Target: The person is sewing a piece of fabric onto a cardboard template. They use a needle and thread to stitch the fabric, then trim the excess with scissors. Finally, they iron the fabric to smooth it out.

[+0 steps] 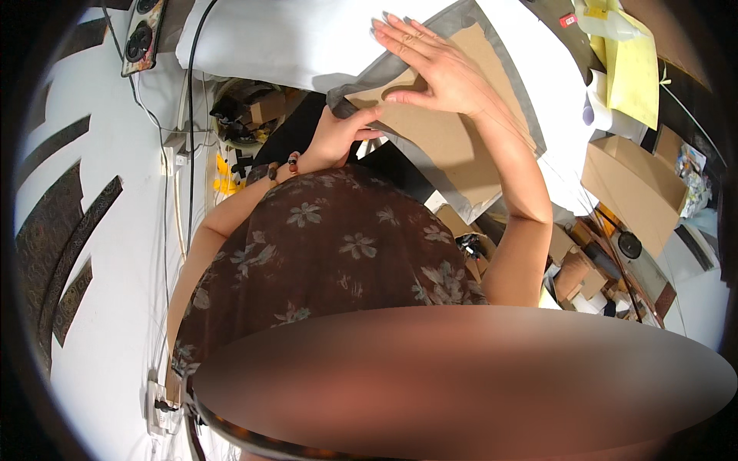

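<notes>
A brown cardboard panel [461,150] with a grey fabric border [455,21] folded around its edges lies on a white-covered work surface [284,38]. Its near side hangs over the surface's edge, close to my body. My left hand [332,140] pinches the grey edge at the panel's left corner, thumb uppermost; its lower fingers are partly hidden. My right hand [450,75] lies flat across the panel, fingers stretched toward the far left over the grey border and thumb apart. Nothing is held in it.
At left, a bin [250,115] with scraps stands below the surface, beside hanging cables [192,100]. Dark curved patterned pieces [50,230] are on the white wall. Yellow sheets [632,77], a white roll [598,100] and an open cardboard box [634,188] crowd the right side.
</notes>
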The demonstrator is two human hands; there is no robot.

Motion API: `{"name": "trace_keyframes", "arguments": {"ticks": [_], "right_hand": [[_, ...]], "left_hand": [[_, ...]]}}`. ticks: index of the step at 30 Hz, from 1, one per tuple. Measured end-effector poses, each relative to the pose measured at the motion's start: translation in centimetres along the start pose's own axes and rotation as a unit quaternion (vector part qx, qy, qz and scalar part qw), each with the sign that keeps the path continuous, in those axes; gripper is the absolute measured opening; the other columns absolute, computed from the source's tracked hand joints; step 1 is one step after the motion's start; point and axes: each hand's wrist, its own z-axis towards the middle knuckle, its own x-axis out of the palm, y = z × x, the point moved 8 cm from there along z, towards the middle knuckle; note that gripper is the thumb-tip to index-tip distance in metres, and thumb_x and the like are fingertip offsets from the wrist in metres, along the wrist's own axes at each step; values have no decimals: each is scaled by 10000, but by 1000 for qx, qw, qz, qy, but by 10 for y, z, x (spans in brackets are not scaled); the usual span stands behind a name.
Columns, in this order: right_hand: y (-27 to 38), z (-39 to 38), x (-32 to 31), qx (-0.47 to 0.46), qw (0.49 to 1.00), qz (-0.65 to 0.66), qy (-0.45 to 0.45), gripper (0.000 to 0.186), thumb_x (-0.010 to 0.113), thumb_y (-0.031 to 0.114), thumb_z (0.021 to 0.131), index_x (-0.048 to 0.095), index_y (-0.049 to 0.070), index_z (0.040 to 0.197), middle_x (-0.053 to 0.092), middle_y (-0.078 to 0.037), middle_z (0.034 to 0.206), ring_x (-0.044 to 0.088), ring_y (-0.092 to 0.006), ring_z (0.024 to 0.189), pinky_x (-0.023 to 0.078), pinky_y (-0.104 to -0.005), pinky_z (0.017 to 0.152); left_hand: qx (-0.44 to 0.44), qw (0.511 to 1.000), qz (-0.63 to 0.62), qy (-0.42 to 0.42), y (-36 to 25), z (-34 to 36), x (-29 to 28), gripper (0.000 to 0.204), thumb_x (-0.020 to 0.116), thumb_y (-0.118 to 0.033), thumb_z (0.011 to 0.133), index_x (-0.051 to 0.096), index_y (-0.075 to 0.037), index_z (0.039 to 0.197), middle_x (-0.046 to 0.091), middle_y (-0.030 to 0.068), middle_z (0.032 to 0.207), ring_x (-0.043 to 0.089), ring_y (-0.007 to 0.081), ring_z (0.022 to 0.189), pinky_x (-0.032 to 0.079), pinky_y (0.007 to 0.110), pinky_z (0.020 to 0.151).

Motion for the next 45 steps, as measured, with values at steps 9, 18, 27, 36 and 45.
{"name": "trace_keyframes", "arguments": {"ticks": [9, 18, 27, 36, 45], "right_hand": [[3, -22, 14, -41, 995, 46, -80, 717, 824, 380, 801, 615, 32, 1391, 586, -100, 1469, 500, -283, 1414, 363, -475, 1220], [25, -4, 21, -28, 997, 50, -49, 736, 818, 394, 778, 616, 44, 1394, 594, -95, 1457, 557, -270, 1360, 409, -442, 1199], [43, 1, 19, 9, 997, -43, -58, 606, 783, 329, 856, 636, 42, 1369, 614, -81, 1439, 563, -235, 1357, 458, -395, 1160], [60, -39, 20, -16, 977, -93, -191, 218, 822, 159, 837, 783, 44, 1018, 777, -96, 1082, 742, -242, 1077, 600, -366, 944], [19, -44, -8, 166, 960, -123, -188, 414, 730, 299, 932, 706, 45, 1258, 637, -80, 1417, 523, -269, 1399, 377, -499, 1170]], "left_hand": [[45, 998, -21, 32, 0, 2, -3, 364, 672, -54, 975, 580, 13, 1321, 671, 126, 1234, 699, 240, 1083, 650, 412, 851], [43, 999, -24, 22, -5, -2, -6, 289, 619, -48, 989, 619, 50, 1261, 686, 148, 1207, 703, 246, 1069, 658, 416, 849], [58, 996, -59, 25, -5, -3, -12, 277, 613, -89, 1004, 633, 83, 1219, 681, 150, 1196, 714, 228, 1017, 665, 370, 814], [27, 999, -18, 40, 1, 2, -14, 303, 623, -133, 1019, 631, 65, 1248, 695, 139, 1198, 711, 214, 1029, 659, 360, 827], [58, 998, -12, 7, -3, 4, -5, 270, 662, -64, 980, 632, 44, 1225, 702, 117, 1154, 710, 235, 1023, 651, 441, 868]]}}
